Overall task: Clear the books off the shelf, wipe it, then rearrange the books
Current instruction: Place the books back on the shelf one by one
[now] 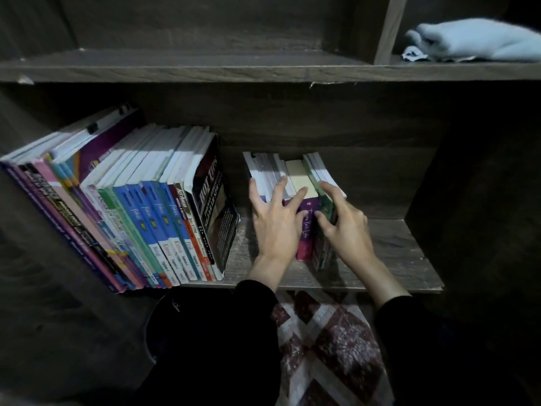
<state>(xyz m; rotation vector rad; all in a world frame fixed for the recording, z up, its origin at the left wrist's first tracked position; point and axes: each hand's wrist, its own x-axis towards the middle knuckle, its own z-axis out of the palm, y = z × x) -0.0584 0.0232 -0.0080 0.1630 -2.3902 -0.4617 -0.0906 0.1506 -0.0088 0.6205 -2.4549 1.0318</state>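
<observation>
On the dark wooden shelf [395, 253] a long row of textbooks [140, 206] leans left, filling its left half. A small group of books [298, 174] stands upright in the middle, among them a purple-spined book [306, 232] and a green book [323, 244]. My left hand [275, 221] lies over the left part of this group, fingers spread and straight across the page tops. My right hand [345, 221] grips the green book at the right end, fingers curled over its top and thumb on the spine. A folded light blue cloth [474, 39] lies on the upper right shelf.
The upper shelf board [205, 65] overhangs the books. A vertical divider [388, 27] separates the cloth's compartment. A gap of bare board lies between the two book groups and to the right of my hands. A patterned rug [330, 353] covers the floor below.
</observation>
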